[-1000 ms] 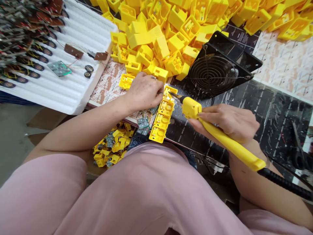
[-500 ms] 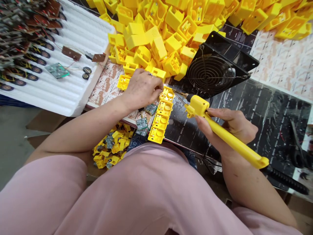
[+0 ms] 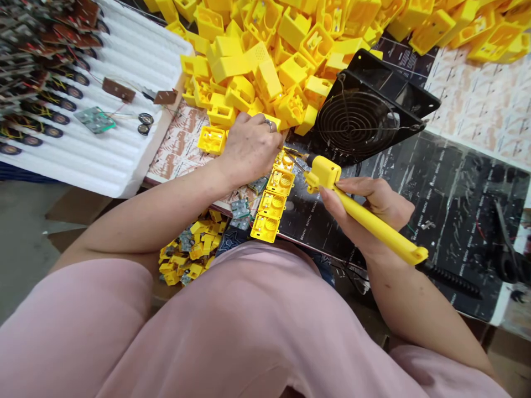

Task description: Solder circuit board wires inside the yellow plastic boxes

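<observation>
My right hand (image 3: pixel 369 207) is wrapped round a yellow soldering iron (image 3: pixel 375 224) with a trigger-style body and a black cord. Its thin metal tip points left and reaches the far end of a row of yellow plastic housings (image 3: pixel 271 204). These open housings stand edge to edge and show round speaker grilles and small metal contacts inside. My left hand (image 3: pixel 253 146), with a ring on one finger, is closed at the farthest housing and partly covers it. Its fingertips are hidden, so what they pinch cannot be seen. A single yellow housing (image 3: pixel 211 140) lies just left of that hand.
A large heap of yellow housings (image 3: pixel 265 72) fills the back. A black fan (image 3: pixel 352 121) stands right of it. White foam tray (image 3: pixel 136 149) at left bears circuit boards and speakers. Scissors (image 3: pixel 506 243) lie far right. Small circuit boards (image 3: pixel 239 209) sit beside the row; filled housings (image 3: pixel 193 249) lie below.
The soldering iron has moved left in my right hand, its tip now over the farthest housing. My left hand has shifted slightly right, covering more of that housing.
</observation>
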`<state>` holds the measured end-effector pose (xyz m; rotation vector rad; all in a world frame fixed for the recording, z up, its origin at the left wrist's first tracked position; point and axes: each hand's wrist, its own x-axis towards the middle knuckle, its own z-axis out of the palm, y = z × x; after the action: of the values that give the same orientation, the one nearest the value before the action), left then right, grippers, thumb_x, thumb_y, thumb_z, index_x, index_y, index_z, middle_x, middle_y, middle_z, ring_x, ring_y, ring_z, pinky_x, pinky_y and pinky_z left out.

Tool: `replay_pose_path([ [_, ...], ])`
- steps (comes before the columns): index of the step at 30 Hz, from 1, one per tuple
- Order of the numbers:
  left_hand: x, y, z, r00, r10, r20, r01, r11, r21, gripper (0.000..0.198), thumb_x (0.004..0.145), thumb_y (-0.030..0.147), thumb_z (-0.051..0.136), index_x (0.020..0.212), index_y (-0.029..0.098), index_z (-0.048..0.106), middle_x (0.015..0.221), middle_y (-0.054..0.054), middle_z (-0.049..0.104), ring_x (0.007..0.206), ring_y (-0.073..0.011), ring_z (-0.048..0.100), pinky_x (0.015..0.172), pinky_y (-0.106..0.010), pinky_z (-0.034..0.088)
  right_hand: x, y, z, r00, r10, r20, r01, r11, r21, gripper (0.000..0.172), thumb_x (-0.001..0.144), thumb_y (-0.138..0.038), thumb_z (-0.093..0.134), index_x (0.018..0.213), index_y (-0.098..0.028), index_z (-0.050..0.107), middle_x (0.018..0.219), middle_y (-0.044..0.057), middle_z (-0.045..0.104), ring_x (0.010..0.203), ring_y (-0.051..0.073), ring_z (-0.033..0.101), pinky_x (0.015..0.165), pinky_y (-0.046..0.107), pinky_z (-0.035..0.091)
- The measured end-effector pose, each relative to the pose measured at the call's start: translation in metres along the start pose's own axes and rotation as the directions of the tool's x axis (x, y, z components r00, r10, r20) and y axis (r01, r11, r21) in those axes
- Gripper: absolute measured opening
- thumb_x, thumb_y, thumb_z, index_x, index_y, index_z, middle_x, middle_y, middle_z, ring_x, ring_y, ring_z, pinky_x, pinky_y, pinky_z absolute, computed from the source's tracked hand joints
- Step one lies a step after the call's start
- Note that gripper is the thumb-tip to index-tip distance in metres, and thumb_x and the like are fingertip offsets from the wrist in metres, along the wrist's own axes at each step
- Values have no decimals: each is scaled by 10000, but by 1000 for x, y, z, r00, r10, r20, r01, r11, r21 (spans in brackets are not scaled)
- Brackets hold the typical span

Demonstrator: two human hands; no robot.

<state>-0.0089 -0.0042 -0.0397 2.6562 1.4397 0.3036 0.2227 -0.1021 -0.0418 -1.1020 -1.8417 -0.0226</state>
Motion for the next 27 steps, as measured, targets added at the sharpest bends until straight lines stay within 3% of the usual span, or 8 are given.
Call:
replay_pose_path([
  [6,2,5,-5,997,-18,72,12,997,81,332,964,201,448,988,158,777,958,-109,743,1142,-324,675,1003,-504,483,4,-3,-1,994,18,110,-19,1000,14,200,879,-275,851,899,-249,653,814,-27,789,702,160,776,622,237,601],
  [11,3,8,-7,996,-27,87,19,996,84,345,966,186,435,1017,156,775,973,-115,746,1153,-328,674,1018,-514,485,10,-5,-7,959,120,257,-106,992,-70,274,930,-491,776,864,-254,656,806,3,776,722,177,760,627,273,597],
  [13,3,9,-7,995,-29,100,19,995,95,356,967,188,427,1018,144,777,978,-122,747,1154,-338,675,1015,-524,489,12,-4,-9,973,80,219,-57,993,-105,281,939,-501,762,856,-255,652,787,-3,774,691,167,753,594,265,582],
  [16,3,8,-7,994,-31,105,18,993,120,360,968,198,426,1021,134,776,977,-129,746,1152,-346,676,1004,-527,498,13,-2,-13,996,-6,88,16,993,-115,189,929,-380,791,878,-259,655,788,-20,784,659,158,758,569,254,578],
  [19,3,6,-5,997,-11,75,4,995,98,341,967,197,437,991,155,774,936,-108,741,1127,-321,684,986,-499,511,11,-3,-17,999,-30,34,32,996,-80,174,896,-294,826,893,-259,655,789,-26,789,651,160,764,560,246,582],
  [24,3,4,-6,999,8,39,-10,998,67,329,975,214,447,930,159,769,883,-99,729,1093,-307,691,965,-481,522,3,-5,-20,1000,17,9,-16,998,-59,198,868,-277,861,926,-253,673,807,-24,792,656,151,761,577,226,582],
  [27,3,4,-7,998,4,56,-9,996,90,329,962,204,448,927,154,772,892,-103,733,1087,-307,693,966,-485,522,-5,-5,-21,994,103,-21,-105,992,-71,271,889,-331,849,1118,-279,714,883,-28,799,676,148,763,592,230,591],
])
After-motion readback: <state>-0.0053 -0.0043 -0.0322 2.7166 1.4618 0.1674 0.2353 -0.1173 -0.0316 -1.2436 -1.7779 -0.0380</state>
